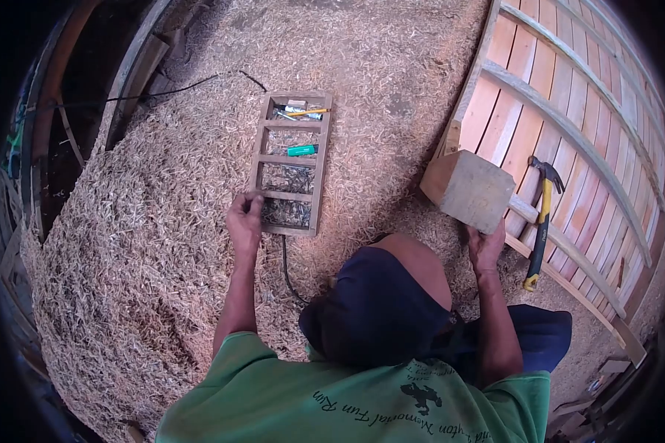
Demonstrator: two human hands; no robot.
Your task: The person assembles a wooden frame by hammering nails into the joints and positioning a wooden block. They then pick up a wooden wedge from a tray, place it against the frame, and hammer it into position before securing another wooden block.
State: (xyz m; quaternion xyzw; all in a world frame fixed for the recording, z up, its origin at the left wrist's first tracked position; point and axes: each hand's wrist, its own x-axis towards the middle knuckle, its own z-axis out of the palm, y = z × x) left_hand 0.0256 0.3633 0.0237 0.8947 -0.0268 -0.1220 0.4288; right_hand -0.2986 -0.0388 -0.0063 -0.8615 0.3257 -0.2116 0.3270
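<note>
My left hand [245,218] curled by the wooden tray [287,229], left of centre, grip unclear; my right hand [487,249] held a wooden block [477,192].

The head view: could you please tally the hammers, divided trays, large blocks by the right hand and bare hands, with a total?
Hammer: 1
Tray: 1
Block: 1
Left hand and right hand: 2
Total: 5
</note>
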